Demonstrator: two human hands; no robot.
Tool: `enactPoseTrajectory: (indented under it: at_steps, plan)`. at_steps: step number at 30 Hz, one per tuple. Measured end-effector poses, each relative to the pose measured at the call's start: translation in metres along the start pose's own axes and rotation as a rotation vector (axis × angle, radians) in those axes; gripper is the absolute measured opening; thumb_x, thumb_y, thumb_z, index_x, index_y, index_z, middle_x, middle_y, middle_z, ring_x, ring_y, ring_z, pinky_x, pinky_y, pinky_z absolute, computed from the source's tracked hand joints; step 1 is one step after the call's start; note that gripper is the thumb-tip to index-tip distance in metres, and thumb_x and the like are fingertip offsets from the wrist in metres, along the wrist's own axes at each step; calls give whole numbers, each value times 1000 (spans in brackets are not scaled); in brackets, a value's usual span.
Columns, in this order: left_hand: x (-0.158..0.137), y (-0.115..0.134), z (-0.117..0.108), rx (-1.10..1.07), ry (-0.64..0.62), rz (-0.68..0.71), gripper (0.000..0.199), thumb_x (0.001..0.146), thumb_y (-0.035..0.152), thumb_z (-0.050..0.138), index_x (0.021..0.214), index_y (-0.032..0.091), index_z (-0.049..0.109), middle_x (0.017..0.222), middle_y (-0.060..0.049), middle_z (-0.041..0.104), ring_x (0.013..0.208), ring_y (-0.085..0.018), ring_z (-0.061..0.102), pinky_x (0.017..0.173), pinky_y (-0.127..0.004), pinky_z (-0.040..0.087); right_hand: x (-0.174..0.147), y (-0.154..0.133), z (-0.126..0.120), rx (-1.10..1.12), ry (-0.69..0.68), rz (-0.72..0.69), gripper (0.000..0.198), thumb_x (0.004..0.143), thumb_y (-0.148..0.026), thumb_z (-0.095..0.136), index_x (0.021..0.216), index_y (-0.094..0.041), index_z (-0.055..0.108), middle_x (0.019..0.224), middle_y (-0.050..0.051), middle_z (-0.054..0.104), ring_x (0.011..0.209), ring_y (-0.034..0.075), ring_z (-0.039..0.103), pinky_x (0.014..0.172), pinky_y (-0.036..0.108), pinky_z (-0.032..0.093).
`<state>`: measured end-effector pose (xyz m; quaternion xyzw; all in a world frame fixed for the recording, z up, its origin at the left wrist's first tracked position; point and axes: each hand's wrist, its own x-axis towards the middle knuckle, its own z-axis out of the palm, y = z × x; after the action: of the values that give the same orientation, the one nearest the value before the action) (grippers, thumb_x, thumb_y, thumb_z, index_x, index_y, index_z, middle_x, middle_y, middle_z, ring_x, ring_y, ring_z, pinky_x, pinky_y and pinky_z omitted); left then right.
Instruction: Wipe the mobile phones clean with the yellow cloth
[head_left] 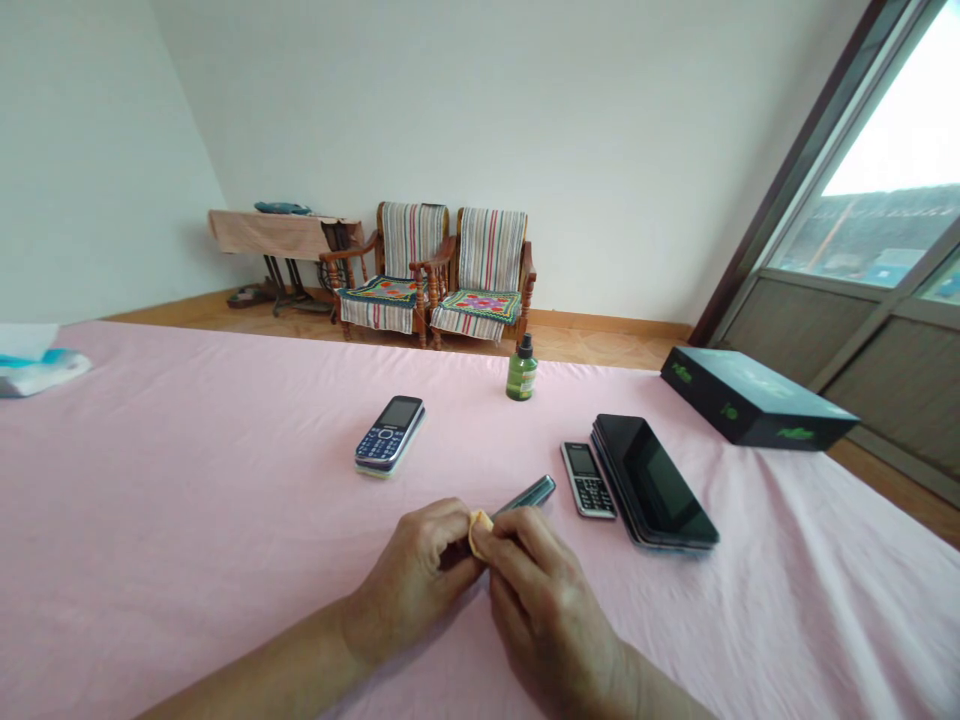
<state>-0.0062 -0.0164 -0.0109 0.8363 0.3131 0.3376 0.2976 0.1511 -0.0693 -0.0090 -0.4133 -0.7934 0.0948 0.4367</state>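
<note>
My left hand [416,575] is closed around the near end of a slim dark phone [534,492], whose far end points up and to the right. Between the fingers of my right hand [547,600] is a small yellow cloth [480,530], pressed against the phone's edge. The fingers hide most of the phone and much of the cloth. To the right lies a small keypad phone [589,480], beside a stack of dark tablets [652,485]. Farther left, a blue keypad phone [390,435] rests on top of another flat thing.
A pink sheet [225,480] covers the table. At its far edge stands a green spray bottle [523,370]. A black box [757,398] sits at the right, and a tissue pack [45,370] at the far left. Two wooden chairs [487,250] stand against the wall beyond.
</note>
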Motion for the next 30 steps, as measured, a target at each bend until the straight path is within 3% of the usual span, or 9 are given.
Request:
enactPoseTrajectory:
  at_steps: [3,6,10,16,22,30]
  plan:
    - [2,2,-2,15,-9,-7,17,90,21,57,75,16,62,71,-1,57,69,-15,55,62,-23,40,2,10,-5,-8,23,44,31,91,-6,43,112,-17,64,91,9,58,83,20,57,72,33,54]
    - [3,4,-4,35,-22,-35,7,85,16,62,81,16,67,71,0,59,69,-15,56,60,-22,39,5,30,-15,-40,160,128,32,89,-6,42,107,-17,66,88,7,57,78,18,59,69,30,54]
    - [5,7,-5,48,-27,-33,10,83,12,62,87,17,70,72,0,61,70,-15,56,60,-21,40,6,54,-29,-146,272,201,25,88,-9,49,99,-18,69,88,6,57,80,18,59,71,30,52]
    - [4,5,-3,49,-21,-46,7,85,15,62,79,16,66,70,0,58,67,-14,54,58,-22,38,2,33,-18,-54,166,166,34,90,-5,42,111,-17,65,90,7,55,80,17,56,71,30,51]
    - [1,2,-2,11,0,7,22,92,22,54,71,16,59,69,0,56,69,-14,54,61,-23,40,2,4,-2,47,-14,64,30,92,-7,42,111,-18,63,92,9,57,85,21,55,74,34,52]
    - [5,5,-6,59,-42,-65,9,86,18,61,87,16,69,71,0,58,67,-15,54,58,-22,38,7,44,-34,-171,158,144,25,87,-5,45,97,-18,65,86,6,58,80,19,57,71,32,51]
